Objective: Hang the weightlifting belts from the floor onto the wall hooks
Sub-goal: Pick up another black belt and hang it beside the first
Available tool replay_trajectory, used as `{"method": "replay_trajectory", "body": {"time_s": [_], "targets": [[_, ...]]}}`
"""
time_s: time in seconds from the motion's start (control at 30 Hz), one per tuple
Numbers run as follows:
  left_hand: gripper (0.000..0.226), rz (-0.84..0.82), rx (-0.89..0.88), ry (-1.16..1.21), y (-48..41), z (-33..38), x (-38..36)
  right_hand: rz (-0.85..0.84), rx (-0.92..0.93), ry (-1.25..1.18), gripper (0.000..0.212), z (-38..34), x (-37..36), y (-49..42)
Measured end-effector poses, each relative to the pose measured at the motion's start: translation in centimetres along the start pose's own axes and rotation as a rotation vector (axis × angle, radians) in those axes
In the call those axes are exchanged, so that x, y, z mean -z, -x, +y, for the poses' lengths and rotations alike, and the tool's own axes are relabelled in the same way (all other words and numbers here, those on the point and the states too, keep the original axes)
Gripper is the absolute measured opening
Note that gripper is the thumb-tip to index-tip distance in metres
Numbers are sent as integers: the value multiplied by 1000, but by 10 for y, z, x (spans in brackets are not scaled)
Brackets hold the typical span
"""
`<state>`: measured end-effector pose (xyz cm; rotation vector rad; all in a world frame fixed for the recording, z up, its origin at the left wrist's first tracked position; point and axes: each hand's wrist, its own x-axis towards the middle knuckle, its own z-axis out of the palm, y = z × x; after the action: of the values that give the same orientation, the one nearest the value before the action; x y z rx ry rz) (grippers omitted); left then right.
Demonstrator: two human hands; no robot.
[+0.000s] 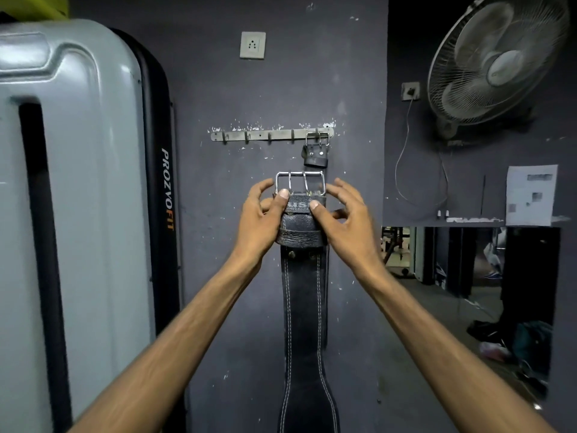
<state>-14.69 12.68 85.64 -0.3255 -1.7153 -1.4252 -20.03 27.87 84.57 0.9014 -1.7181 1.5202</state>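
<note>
Gym corner: grey PROZVOFIT machine shroud (78,182) at left, wall fan (496,64) at right. Person holds black leather weightlifting belt (304,307) upright against dark wall, off floor, strap hanging straight down. Left hand (265,214) and right hand (340,214) pinch folded leather end from either side, thumbs in front, other fingers loosely spread. Hook rail (268,135) just above. Second belt (316,154) hangs by its buckle at rail's right end; hooks left of it bare. Grip sits below steel buckle (299,182), leaving frame clear, likely to catch hook.

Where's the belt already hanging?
Centre of the head view: the black leather belt with silver buckle hangs from the right end of the grey metal hook rail, above the white-stitched black belt.
</note>
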Motion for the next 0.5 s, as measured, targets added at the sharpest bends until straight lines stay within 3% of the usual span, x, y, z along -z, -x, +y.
{"method": "replay_trajectory", "body": {"time_s": [0.17,0.4,0.5], "targets": [[28,-30,-54,-7,-55,-34,13,88,37,11,39,24,-34,-33],[52,43,-141,-227,-119,-85,14,224,141,66,53,74,-81,-81],[54,121,-234,-420,-149,-102,7,257,245,210,53,99,-103,-106]]}}
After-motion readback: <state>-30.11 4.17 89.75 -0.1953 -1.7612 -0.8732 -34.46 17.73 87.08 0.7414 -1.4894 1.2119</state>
